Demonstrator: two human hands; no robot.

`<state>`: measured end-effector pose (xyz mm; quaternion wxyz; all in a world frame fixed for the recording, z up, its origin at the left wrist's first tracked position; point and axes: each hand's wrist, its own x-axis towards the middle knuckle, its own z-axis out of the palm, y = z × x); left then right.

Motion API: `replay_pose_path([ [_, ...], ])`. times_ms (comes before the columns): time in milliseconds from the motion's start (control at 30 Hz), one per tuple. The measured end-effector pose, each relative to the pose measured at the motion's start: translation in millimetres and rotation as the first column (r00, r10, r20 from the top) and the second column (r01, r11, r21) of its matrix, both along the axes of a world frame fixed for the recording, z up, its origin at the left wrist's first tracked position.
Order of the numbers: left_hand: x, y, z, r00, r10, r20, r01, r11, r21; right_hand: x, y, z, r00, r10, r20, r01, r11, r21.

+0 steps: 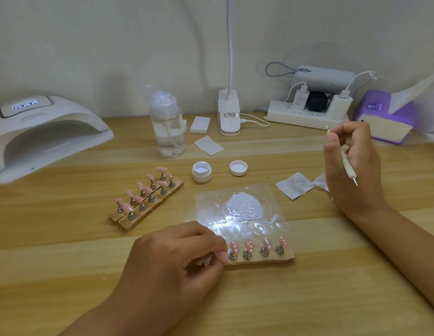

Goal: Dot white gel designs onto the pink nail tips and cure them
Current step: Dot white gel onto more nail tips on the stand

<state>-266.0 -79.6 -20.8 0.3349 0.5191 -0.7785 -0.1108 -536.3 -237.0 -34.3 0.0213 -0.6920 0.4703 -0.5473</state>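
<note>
From my end, the dotting looks roughly a third done. The near strip (264, 259) lies at the front of the table, just beside the gel palette (242, 207). The four dotted tips (248, 246) I can see on it each carry a row of white dots. Its left end is hidden under the left hand (177, 258), whose curled fingers pinch that end of the strip. The right hand (351, 163) is raised well clear of the work, fingers closed round the dotting tool (346, 163), whose lower point touches nothing. Further back, the far holder (131, 226) carries plain tips (139, 198) with no white on them that I can make out, so I judge those are left to do. The cure lamp (46, 134) sits at the left with its display lit, and I see nothing under its arch, so curing is not yet done.
</note>
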Motion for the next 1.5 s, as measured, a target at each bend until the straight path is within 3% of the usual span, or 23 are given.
replay_pose_path([
  [167,0,0,-2,1.0,0.021,-0.003,-0.021,0.999,-0.028,1,3,2,1.0,-0.003,-0.011,0.003,1.0,-0.004],
  [267,2,-3,-4,0.987,0.029,-0.156,-0.021,0.998,0.051,0,5,6,1.0,0.012,-0.024,-0.012,1.0,0.008],
  [400,8,-10,-9,0.906,0.045,-0.421,0.032,0.984,0.173,18,19,14,0.936,0.192,0.294,-0.255,0.947,0.194],
  [467,10,-13,-10,0.872,0.037,-0.488,0.068,0.978,0.195,30,28,11,0.913,0.282,0.295,-0.363,0.892,0.271],
  [567,11,-16,-10,0.845,0.032,-0.533,0.108,0.967,0.231,45,38,3,0.865,0.47,0.175,-0.5,0.783,0.371],
  [733,9,-18,-8,0.829,0.068,-0.555,0.101,0.958,0.268,54,41,0,0.869,0.494,-0.025,-0.446,0.804,0.394],
  [1500,7,-20,-6,0.86,0.106,-0.498,0.046,0.958,0.283,54,42,1,0.881,0.473,0.023,-0.434,0.787,0.439],
])
